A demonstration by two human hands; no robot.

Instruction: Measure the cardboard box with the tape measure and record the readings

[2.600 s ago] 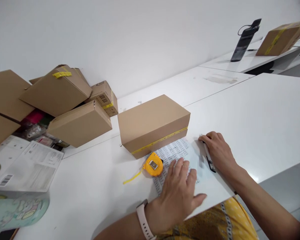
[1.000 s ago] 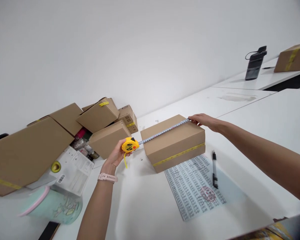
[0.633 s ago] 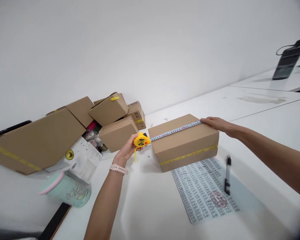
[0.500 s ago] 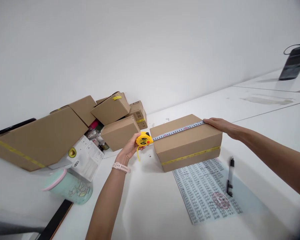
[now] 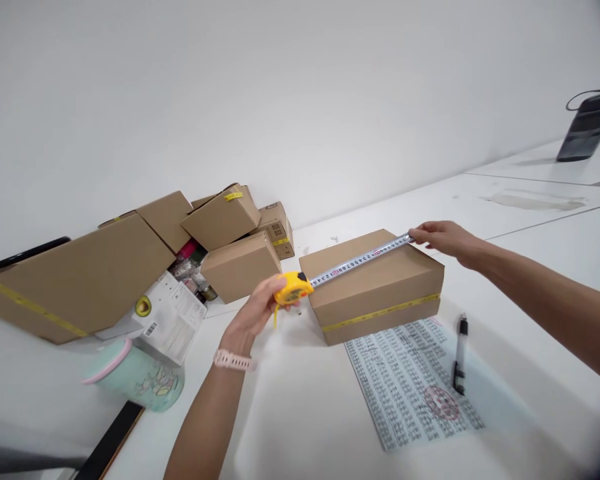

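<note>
My left hand (image 5: 261, 303) is closed around the yellow case of a tape measure (image 5: 294, 288), at the left end of a closed cardboard box (image 5: 380, 293). The metal blade is pulled out across the box's top, numbers facing up. At the box's far right corner, the fingers of my right hand (image 5: 443, 239) pinch the blade's end. A strip of yellow tape runs along the box's front side. Under the box's near edge lies a printed blue sheet (image 5: 410, 387) with a red round mark, and a black-capped pen (image 5: 461, 353) rests on it.
Several cardboard boxes (image 5: 240, 263) are piled at the left by the wall, with a white carton (image 5: 173, 320) and small jars among them. A mint cup (image 5: 140, 377) with a pink rim stands nearer. A dark bottle (image 5: 587, 127) is at the far right.
My left hand and the tape case have shifted right and slightly down, with the case turned. My right hand has risen a little, and the blade now seems lifted off the box top.
</note>
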